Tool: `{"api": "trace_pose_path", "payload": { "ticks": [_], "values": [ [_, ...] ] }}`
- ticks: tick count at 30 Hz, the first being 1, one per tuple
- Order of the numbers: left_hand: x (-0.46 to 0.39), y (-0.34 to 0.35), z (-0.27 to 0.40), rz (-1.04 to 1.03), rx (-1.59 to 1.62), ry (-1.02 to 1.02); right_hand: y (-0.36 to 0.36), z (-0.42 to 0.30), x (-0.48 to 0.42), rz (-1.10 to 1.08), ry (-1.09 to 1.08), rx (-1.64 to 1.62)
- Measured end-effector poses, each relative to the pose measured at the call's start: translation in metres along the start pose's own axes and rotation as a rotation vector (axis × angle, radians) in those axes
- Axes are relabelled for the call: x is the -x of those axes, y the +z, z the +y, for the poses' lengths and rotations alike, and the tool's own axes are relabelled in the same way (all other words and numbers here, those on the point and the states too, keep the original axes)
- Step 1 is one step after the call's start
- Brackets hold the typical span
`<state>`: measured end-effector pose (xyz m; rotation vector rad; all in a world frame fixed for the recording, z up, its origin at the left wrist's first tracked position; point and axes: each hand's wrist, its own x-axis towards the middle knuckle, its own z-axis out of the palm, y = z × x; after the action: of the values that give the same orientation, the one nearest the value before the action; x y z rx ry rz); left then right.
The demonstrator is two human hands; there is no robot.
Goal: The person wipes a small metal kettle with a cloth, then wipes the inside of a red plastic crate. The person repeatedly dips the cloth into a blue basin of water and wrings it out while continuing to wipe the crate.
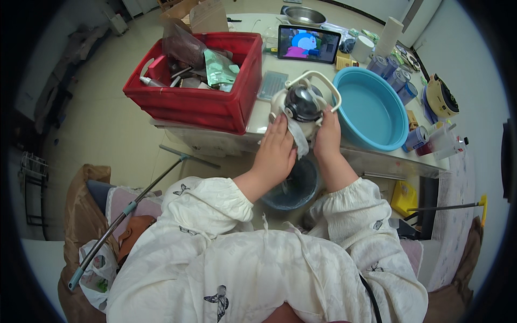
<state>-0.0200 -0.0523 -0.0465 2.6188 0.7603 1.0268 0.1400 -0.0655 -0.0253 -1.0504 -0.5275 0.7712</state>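
Between my two hands, near the table's front edge, is a cream container (276, 105) with a dark, glossy domed top (303, 101) and a raised cream handle (323, 75). My left hand (274, 155) lies flat against its near left side, with a white tissue or cloth (298, 137) beside the fingers, hanging down. My right hand (328, 135) grips the container's right side, its fingertips by the foot of the handle. The container's underside and part of its front are hidden behind my hands and the white piece.
A red crate (190, 107) of mixed items stands left, a blue basin (371, 113) right. Behind are a tablet (309, 44), a steel bowl (305, 17) and a clear case (272, 84). Several cans (416, 138) and bottles line the right. Below is a lined bin (297, 187); a pole (129, 208) leans left.
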Motion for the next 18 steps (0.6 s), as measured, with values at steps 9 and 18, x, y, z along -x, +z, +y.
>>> {"api": "trace_pose_path", "payload": {
  "ticks": [9,18],
  "values": [
    [-0.016,-0.03,-0.021,0.11,0.078,0.078,0.013,-0.007,0.009,0.005,-0.07,-0.048],
    [-0.011,-0.073,-0.011,0.11,0.545,0.028,0.05,-0.071,0.0,-0.034,-0.36,-0.113]
  ]
}}
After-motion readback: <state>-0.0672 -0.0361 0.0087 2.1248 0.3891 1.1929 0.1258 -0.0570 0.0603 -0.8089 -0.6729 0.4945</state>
